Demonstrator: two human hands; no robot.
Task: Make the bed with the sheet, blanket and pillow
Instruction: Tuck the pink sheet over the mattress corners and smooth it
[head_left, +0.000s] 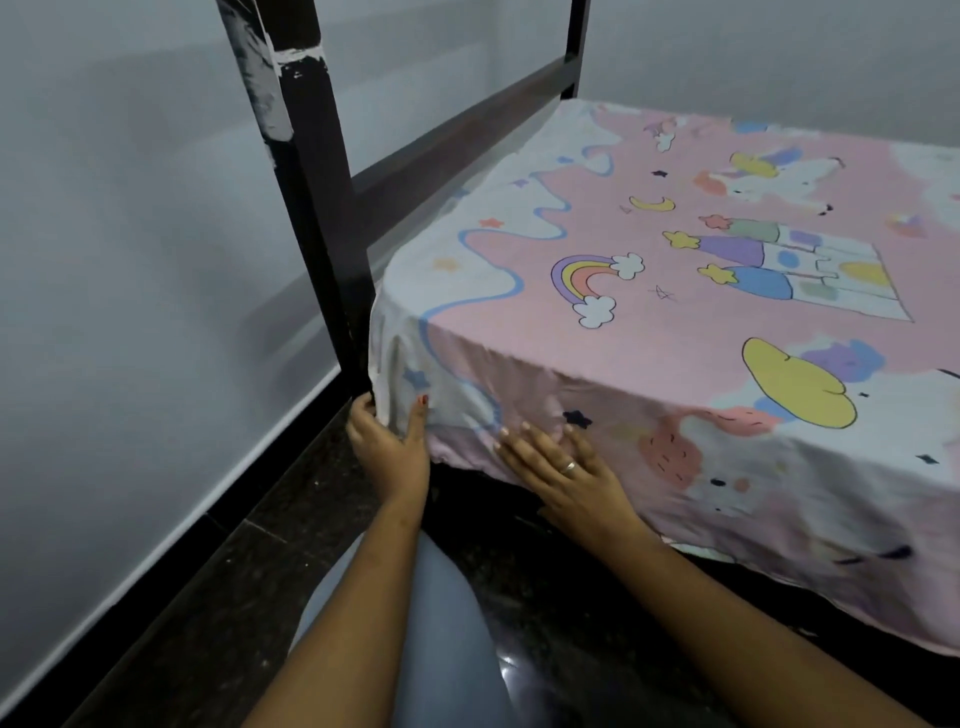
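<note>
Pale grey walls (130, 260) meet in the corner, with a dark skirting band (156, 587) at their foot and a dark speckled floor (234, 613) beneath me. The sheet (649, 249) lies spread over the bed: pink, printed with a rainbow, clouds, stars and a castle. It covers the top and hangs down the near side and the end, and its lower edge falls loose and uneven towards the floor on the right.

At the near corner the cloth bunches into upright folds, and my left hand (387, 449) has hold of it there. My fingers (361, 410) curl round the back of the fold beside the frame, and my thumb (421, 415) presses on the front, pinching the corner between them. My right hand (563, 470) lies just beside it, flat against the hanging side of the sheet. Its fingers are straight and slightly spread, holding nothing, and a ring (570, 466) shows on one finger.

Tight against the corner stands a dark metal post (317, 218), scuffed with white patches near its top; my left fingertips are right up against it. A dark rail (467, 135) runs from it along the end of the bed to a second post (576, 47), close beside the sheet's edge, leaving only a narrow gap between frame and wall. My knee (415, 623), in grey-blue cloth, sits low between my forearms, and under the sheet's hem the space is black shadow where I cannot make anything out.
</note>
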